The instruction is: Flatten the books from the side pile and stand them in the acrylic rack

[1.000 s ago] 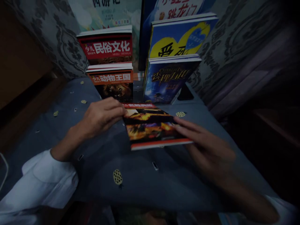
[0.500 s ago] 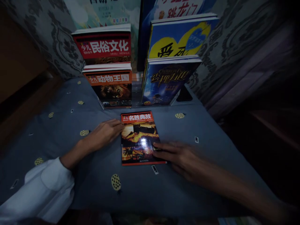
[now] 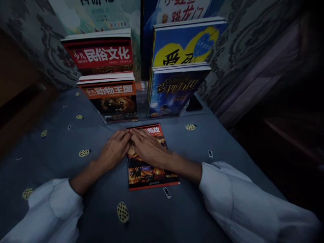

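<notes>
A paperback book (image 3: pixel 152 175) with a black and orange cover lies flat on the blue cloth, its title partly hidden under my hands. My left hand (image 3: pixel 115 146) rests at the book's upper left edge, its fingers stretched forward and touching the top left corner. Across the upper cover lies my right hand (image 3: pixel 149 148), fingers extended toward that same corner. The fingertips of both hands meet there. Neither hand shows a grip around the book, though the thumbs are largely hidden.
Behind the book, a stand holds upright books: an orange lion book (image 3: pixel 113 101), a red book (image 3: pixel 103 55), a dark blue book (image 3: pixel 174 91) and a blue-yellow book (image 3: pixel 187 40). A dark phone-like object (image 3: pixel 194 104) lies right of them. Pineapple-print cloth (image 3: pixel 101 216) covers the surface.
My right hand has moved from the book's lower right edge up and left to the upper left corner, meeting my left hand. The view has shifted slightly; the book lies much the same.
</notes>
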`<state>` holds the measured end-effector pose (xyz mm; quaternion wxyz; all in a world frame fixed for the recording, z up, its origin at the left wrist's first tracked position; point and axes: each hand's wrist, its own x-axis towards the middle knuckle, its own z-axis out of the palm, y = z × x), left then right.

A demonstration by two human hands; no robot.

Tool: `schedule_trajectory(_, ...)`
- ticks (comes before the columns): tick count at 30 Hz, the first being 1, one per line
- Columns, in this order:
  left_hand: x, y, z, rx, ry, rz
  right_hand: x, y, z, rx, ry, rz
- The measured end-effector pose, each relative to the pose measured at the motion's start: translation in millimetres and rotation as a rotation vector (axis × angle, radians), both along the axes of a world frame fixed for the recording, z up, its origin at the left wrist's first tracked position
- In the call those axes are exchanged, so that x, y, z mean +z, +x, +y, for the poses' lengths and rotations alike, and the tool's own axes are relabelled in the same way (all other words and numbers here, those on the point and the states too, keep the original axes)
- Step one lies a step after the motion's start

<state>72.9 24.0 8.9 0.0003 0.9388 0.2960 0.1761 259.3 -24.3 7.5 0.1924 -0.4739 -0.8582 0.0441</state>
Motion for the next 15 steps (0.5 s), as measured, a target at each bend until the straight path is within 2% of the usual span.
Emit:
schedule_trajectory(9,2.8,1,1,-0.003,-0.025,-0.014,4.0,12,-8,-0.105,-0.110,0.053)
schedule_trajectory(15,1.8,0,0,0.012,-0.019,-0.018,-6.4,51,-15,-0.255,-0.056,0.095)
